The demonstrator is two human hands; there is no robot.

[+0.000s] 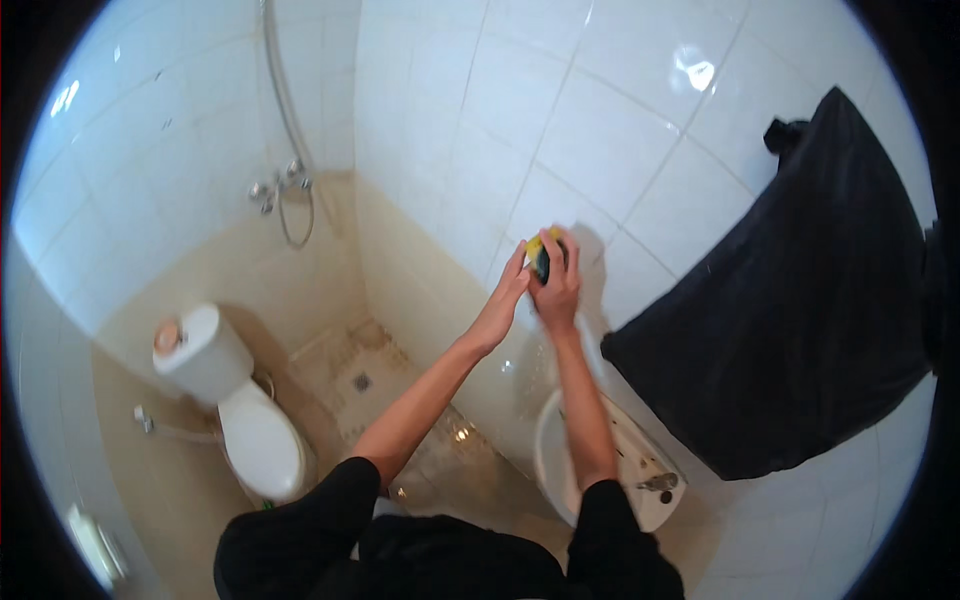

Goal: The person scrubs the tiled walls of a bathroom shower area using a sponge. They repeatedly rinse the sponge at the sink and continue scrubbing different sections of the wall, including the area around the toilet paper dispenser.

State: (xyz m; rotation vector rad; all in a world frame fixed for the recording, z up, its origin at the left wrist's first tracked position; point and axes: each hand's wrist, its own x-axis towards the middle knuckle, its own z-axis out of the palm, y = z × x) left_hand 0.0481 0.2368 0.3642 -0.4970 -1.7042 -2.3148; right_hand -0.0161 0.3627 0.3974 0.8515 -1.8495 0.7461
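My right hand (pixel 558 296) has its fingers wrapped around a yellow and dark green scouring sponge (pixel 542 262), held up in front of the white wall tiles (pixel 600 161). Close against it on the left is my left hand (pixel 496 311), its fingers stretched towards the sponge's side. Whether those fingers also grip the sponge cannot be made out. Below my right forearm is a white washbasin (pixel 550 442) with a metal tap (pixel 658 482) and small dark specks on its rim. My forearm covers part of the bowl.
A black cloth (pixel 787 315) covers something on the wall at right. At left stands a white toilet (pixel 262 442), with a round orange-brown object (pixel 168 337) on its cistern. A shower mixer (pixel 281 187) with a hose is on the far wall. The wet-looking floor has a drain (pixel 362 382).
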